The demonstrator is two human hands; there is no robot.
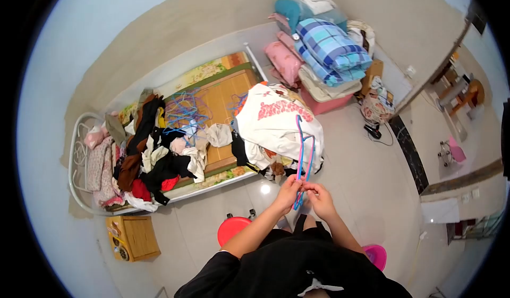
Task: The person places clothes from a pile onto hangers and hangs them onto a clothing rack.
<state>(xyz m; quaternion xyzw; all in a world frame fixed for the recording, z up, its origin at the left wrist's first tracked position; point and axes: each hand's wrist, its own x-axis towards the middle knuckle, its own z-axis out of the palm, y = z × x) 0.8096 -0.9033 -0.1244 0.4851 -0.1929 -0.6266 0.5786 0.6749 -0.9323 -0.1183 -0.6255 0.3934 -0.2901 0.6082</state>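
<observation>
Blue and pink hangers stand upright in front of me, held together near their lower part. My left hand has its fingers closed round them from the left. On the right side, my right hand pinches the same hangers with bent fingers. Behind the hangers, a white garment with pink lettering lies spread on a clothes pile at the bed's right end. A tangle of blue and purple hangers rests on the wooden bed board.
Mixed clothes heap on the left of the bed. A red stool and wooden cabinet stand in front of it. Folded plaid bedding is stacked behind, beside a bag. A pink basin is at lower right.
</observation>
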